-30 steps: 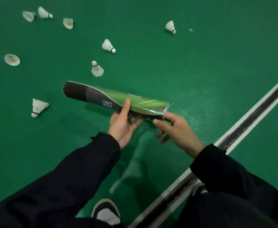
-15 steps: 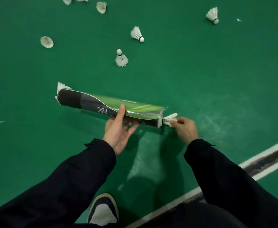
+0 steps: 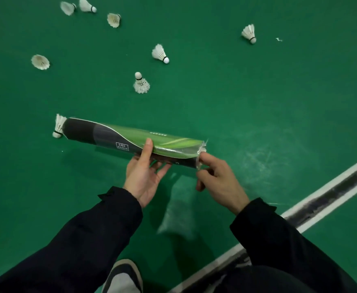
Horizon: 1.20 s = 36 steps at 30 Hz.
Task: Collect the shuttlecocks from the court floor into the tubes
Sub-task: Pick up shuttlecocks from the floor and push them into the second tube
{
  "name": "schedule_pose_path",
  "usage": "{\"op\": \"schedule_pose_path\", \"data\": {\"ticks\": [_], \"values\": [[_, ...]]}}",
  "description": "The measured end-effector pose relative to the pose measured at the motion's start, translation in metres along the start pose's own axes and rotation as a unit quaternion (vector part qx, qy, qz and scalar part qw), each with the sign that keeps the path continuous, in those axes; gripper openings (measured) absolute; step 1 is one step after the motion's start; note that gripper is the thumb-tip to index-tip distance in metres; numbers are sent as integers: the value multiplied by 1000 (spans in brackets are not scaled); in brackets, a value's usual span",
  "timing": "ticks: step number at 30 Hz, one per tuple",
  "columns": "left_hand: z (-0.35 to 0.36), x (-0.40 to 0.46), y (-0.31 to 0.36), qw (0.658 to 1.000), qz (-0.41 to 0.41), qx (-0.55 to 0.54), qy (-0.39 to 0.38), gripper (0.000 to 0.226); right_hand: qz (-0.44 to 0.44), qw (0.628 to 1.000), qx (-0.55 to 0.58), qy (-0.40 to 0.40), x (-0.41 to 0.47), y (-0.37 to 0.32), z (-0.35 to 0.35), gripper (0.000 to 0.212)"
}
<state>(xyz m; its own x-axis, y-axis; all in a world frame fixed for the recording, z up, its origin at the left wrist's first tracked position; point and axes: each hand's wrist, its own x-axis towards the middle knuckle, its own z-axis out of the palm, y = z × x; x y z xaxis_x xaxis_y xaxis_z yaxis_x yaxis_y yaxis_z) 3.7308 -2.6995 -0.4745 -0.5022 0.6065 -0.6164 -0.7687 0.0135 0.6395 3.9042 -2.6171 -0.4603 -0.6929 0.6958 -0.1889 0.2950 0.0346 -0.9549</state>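
Green court (image 3: 258,123) — shuttlecock (image 3: 203,149) mostly tube-hidden (image 3: 131,138)

A white court line (image 3: 313,205) with a dark, worn strip down its middle runs diagonally across the green floor (image 3: 258,92). A dark shoe (image 3: 123,275) with a grey top stands left of the line's lower end.

- Your left hand (image 3: 144,174) is turned palm up under the tube (image 3: 131,140), thumb hooked over its near side, fingers spread loosely beneath.
- Your right hand (image 3: 217,178) sits at the tube's right end, thumb and forefinger tips at the opening, the other fingers curled in below.
- Both forearms, in dark sleeves, reach in from the near edge and angle toward each other.
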Motion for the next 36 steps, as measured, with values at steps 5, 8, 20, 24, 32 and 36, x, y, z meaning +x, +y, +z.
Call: {"op": "schedule_pose_path", "data": {"ticks": [5,8,20,24,32,36], "values": [[-18,-13,22,1000,15,-7,0,59,59,988,67,-125,14,-29,26,36],[-28,-18,40,1000,28,-6,-11,55,93,982,98,-129,25,-49,51,22],[-95,-23,131,995,65,-80,18,60,54,990,28,-129,62,-111,126,18],[-135,-20,149,994,79,-67,33,62,83,977,44,-190,82,-115,163,21],[-215,-5,170,973,113,-130,154,65,70,963,104,-239,141,-98,223,25],[-244,14,184,959,133,-144,203,69,102,968,59,-221,203,-83,261,21]]}}
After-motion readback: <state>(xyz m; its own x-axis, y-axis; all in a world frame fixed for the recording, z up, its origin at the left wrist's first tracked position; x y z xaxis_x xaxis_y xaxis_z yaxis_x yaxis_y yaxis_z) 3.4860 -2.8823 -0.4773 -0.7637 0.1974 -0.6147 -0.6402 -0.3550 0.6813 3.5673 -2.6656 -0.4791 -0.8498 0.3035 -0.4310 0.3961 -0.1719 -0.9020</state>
